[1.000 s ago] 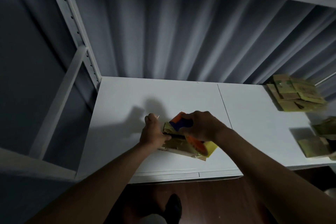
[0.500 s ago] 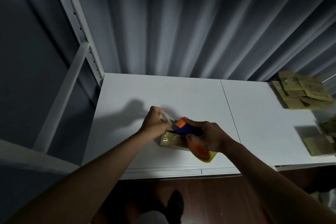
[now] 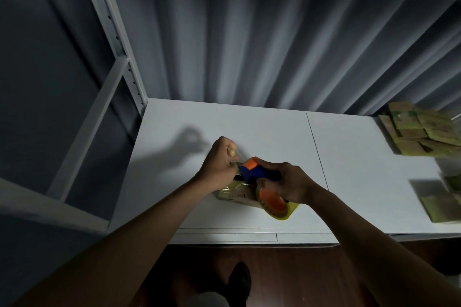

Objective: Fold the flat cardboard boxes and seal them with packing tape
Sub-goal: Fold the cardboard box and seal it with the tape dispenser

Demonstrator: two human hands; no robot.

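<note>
A: Desk (image 3: 224,122) first. Where's the box (image 3: 235,194)?
B: Near the front edge, about mid-desk, lying flat under both hands. Looks light, thin card, likely to slide and dent, so pin it at a corner.
A: Dispenser (image 3: 259,174)?
B: Right hand (image 3: 290,183) wrapped around it, roll (image 3: 275,203) hanging toward the front edge. Rigid, easy grip.
A: Left hand (image 3: 219,166)?
B: Fingers (image 3: 231,151) pinching the clear tape end (image 3: 238,157). Flimsy, sticky, keep it taut.
</note>
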